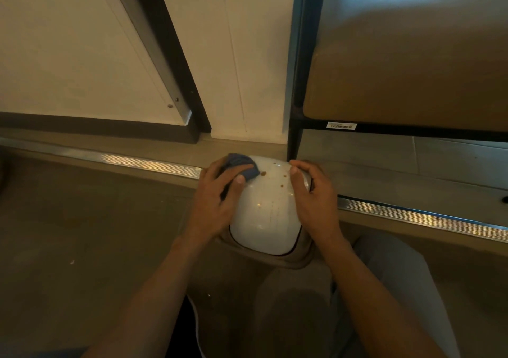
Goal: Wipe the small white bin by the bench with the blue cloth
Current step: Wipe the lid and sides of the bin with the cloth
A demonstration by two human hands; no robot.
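The small white bin (268,214) lies tipped on the floor in front of me, its rounded white side facing up with a few brown spots near the far end. My left hand (217,201) presses the bunched blue cloth (243,165) against the bin's far left side. My right hand (313,192) grips the bin's right side, fingers curled over its edge. A tan lid or rim (299,258) shows at the bin's near end.
A black-framed bench (298,104) with a tan seat stands just behind and right of the bin. A metal floor strip (137,162) runs across under the bin. White wall panels and a dark door frame (170,55) rise behind. My knee (297,302) sits below the bin.
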